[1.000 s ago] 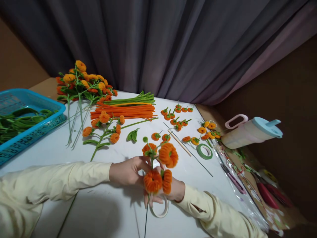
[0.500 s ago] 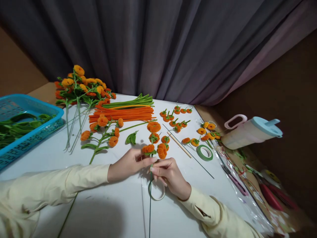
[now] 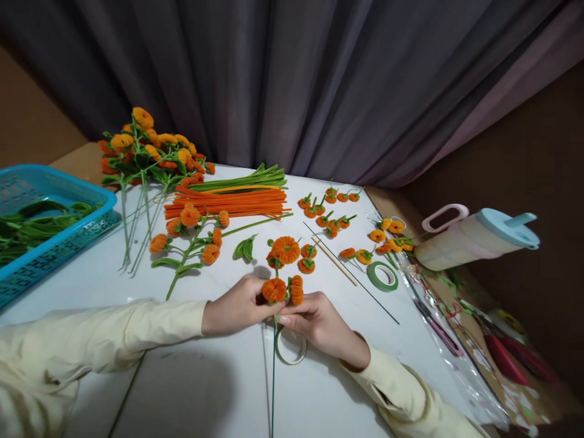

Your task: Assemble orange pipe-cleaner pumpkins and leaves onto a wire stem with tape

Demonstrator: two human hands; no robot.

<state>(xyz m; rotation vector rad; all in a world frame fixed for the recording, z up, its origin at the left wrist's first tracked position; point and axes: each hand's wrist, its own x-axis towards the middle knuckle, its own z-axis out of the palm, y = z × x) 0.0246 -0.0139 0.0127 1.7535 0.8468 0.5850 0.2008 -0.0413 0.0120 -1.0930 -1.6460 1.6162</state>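
In the head view, both hands meet over the white table [image 3: 182, 404] at one orange flower stem [image 3: 274, 291]. The left hand [image 3: 238, 308] is mostly closed, thumb and fingers pinching the stem right beneath its lowest blooms; some of its fingertips are hidden behind them. The right hand [image 3: 322, 323] comes in from the other side, thumb against forefinger and the other fingers curled, pinching the stem slightly lower. The stem is thus between the two sets of fingertips, its blooms just above them and its thin wire [image 3: 272, 389] below.

The blooms point away from the person, toward the curtain [image 3: 255, 85]. The long axis runs nearly straight up and down the picture, the bare wire end reaching toward the person and past the lower edge. A pale tape roll [image 3: 291, 362] is just below the right fingers, beside the wire. Loose orange blooms [image 3: 306, 265] lie near, beyond the right hand.
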